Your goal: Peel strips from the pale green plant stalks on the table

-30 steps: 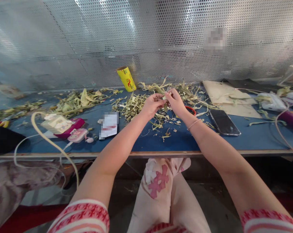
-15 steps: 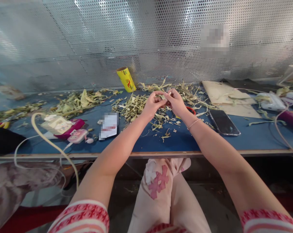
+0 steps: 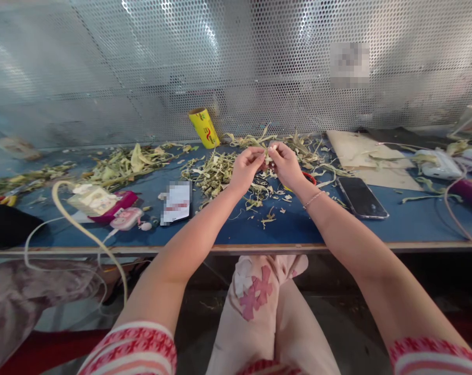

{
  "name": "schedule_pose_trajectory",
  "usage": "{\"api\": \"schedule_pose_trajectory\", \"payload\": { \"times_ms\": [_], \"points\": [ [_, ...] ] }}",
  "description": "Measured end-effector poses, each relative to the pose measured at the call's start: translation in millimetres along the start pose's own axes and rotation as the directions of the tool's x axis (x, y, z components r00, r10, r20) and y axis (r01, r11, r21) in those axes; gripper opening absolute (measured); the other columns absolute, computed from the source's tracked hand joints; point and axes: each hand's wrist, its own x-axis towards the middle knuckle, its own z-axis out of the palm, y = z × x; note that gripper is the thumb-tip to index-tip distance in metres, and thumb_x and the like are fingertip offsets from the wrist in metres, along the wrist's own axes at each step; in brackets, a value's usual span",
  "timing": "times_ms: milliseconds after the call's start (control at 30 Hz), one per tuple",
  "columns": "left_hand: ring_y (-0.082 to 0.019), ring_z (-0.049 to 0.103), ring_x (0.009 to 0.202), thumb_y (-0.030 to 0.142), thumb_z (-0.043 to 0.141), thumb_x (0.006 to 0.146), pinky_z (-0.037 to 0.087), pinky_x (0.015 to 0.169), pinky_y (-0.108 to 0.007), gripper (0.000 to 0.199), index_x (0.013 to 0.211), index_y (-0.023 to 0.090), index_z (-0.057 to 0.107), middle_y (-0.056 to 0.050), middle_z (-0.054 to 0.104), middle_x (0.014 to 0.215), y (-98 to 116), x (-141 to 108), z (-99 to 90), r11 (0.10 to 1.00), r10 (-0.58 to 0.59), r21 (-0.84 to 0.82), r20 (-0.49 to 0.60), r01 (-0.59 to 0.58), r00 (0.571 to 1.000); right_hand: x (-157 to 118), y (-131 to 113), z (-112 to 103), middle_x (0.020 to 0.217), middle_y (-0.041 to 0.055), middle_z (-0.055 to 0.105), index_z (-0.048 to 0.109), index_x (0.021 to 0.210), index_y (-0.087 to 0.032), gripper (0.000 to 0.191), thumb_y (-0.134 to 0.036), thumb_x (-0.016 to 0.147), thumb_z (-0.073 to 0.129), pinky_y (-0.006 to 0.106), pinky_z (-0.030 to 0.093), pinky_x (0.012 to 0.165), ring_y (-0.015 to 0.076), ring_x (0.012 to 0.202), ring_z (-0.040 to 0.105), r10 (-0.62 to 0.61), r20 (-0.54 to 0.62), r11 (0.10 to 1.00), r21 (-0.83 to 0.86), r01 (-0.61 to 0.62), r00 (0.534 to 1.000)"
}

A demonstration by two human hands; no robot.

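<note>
Left hand [image 3: 245, 167] and right hand [image 3: 286, 164], fingertips pinched closed, grip a small pale plant piece [image 3: 269, 158] (greenish) above dried scraps [image 3: 214, 174].

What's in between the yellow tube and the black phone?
The left hand and right hand, pinching a pale plant piece, plus dried plant scraps and a red loop. The head view shows this.
</note>
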Motion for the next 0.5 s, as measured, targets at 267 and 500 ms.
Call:
{"api": "schedule_pose_trajectory", "payload": {
  "times_ms": [267,500],
  "points": [
    [-0.008,0.051,0.061,0.036,0.069,0.076,0.048,0.068,-0.024,0.016,0.081,0.023,0.061,0.004,0.053,0.063,-0.3,-2.3,4.6,0.999,-0.021,0.032,-0.014,0.021,1.0,-2.9,-2.2,1.6,0.064,-0.0043,0.037,0.042,0.077,-0.025,0.044,-0.065,0.073,0.06,0.025,0.036,0.053,0.0111,0.057,0.038,0.008,-0.004,0.999,-0.05,-0.008,1.0],
    [-0.01,0.05,0.063,0.044,0.069,0.075,0.047,0.07,-0.027,0.026,0.077,0.022,0.055,0.003,0.048,0.066,-3.1,-3.1,4.9,0.999,-0.014,0.034,-0.096,0.017,0.995,-1.1,6.7,0.7,0.064,-0.0033,0.04,0.044,0.077,-0.024,0.042,-0.066,0.082,0.047,0.027,0.043,0.057,0.0117,0.059,0.045,0.018,-0.014,0.995,-0.095,-0.019,1.0]
  ]
}}
